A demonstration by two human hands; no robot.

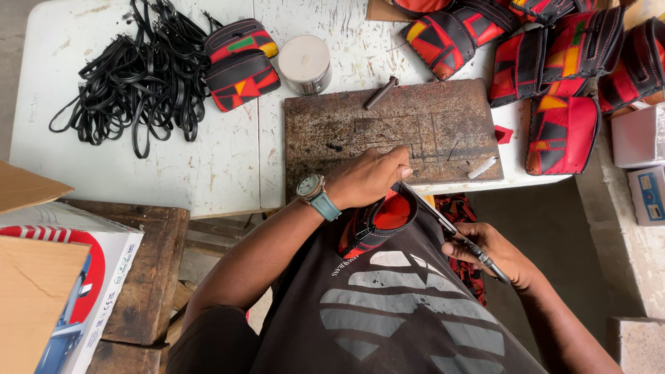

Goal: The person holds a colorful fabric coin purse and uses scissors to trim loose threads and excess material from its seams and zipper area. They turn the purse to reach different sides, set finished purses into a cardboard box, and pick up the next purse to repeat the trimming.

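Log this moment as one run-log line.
left hand: grips red-and-black leather pouch | right hand: holds thin metal tool at pouch rim | metal work plate: punch lying on it

Most of the red and black patchwork leather pouch (377, 221) is covered by the left hand (367, 179) and the dark printed shirt (388, 312). The working tip of the thin metal tool (450, 228) is hidden where the pouch is met, and its handle is enclosed in the right hand (495, 253). At the far right, several finished patchwork pouches (641, 62) are cut off by the frame edge. The white and red cardboard box (62, 291) at near left is cropped. Small marks on the worn brown cutting board (388, 131) cannot be made out.
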